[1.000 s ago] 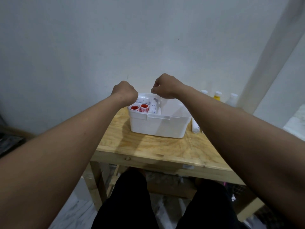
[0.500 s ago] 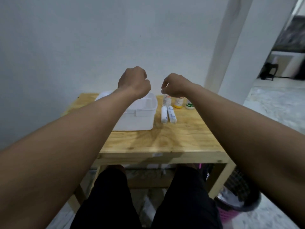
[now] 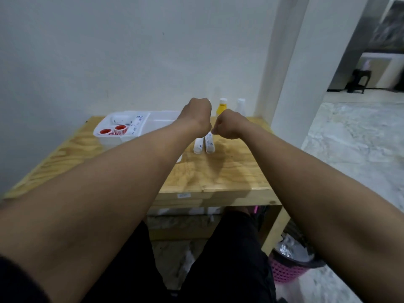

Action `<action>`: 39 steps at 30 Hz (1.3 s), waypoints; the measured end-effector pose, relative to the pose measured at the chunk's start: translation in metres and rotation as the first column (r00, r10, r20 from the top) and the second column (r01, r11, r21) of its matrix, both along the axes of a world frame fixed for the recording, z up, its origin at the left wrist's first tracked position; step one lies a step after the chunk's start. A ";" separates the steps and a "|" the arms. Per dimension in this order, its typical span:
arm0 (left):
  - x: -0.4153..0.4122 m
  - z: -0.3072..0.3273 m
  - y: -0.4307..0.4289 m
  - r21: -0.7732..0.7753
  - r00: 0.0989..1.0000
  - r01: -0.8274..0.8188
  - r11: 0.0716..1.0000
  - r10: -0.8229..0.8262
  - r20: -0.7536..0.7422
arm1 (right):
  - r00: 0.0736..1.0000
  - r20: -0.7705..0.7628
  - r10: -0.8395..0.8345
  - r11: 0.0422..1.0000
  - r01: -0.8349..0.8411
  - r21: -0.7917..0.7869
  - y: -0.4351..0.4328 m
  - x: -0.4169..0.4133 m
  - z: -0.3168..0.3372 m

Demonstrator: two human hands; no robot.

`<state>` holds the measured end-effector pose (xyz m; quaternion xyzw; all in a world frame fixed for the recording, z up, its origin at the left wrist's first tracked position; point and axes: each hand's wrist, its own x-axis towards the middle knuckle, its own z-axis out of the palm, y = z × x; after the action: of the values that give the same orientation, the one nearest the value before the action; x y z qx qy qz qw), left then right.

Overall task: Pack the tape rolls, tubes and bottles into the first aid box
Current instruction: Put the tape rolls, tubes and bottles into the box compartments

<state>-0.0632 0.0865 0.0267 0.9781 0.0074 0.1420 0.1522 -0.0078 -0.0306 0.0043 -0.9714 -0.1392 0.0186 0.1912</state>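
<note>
Left hand [image 3: 197, 114]: fist, fingers curled tight, holds nothing I can see, up over the tabletop [image 3: 229, 173].
Right hand [image 3: 228, 124]: fist too, just beside left, empty as far as I can tell.
Box [image 3: 142, 124]: white, open, back left; 2 red tape rolls [image 3: 113, 130] inside.
Tubes [image 3: 204, 145]: 2 white, lying side by side, right of box.
Bottles [image 3: 223, 106]: yellow one + clear one at back by wall.

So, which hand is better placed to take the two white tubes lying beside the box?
Probably the right hand: it hovers just above the far ends of the tubes, while the left hand is over the box edge.
</note>
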 end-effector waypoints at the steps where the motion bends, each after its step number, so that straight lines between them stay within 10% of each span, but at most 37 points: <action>1: 0.001 -0.001 -0.003 -0.002 1.000 -0.017 1.000 0.017 -0.024 | 1.000 -0.021 -0.011 1.000 0.011 0.019 -0.001 0.001 -0.003; 27: 0.020 -0.032 -0.023 0.101 0.958 -0.204 0.974 0.219 -0.183 | 0.876 -0.474 -0.088 0.989 0.135 0.067 -0.012 0.013 -0.006; 39: 0.012 -0.019 -0.036 -0.041 0.954 -0.231 0.972 0.218 -0.204 | 0.940 -0.309 -0.145 0.961 0.207 0.181 -0.048 -0.007 0.011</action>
<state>-0.0508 0.0508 0.0082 0.9747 0.1382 0.0598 0.1650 -0.0147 -0.0781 0.0153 -0.9408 -0.0227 0.1300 0.3124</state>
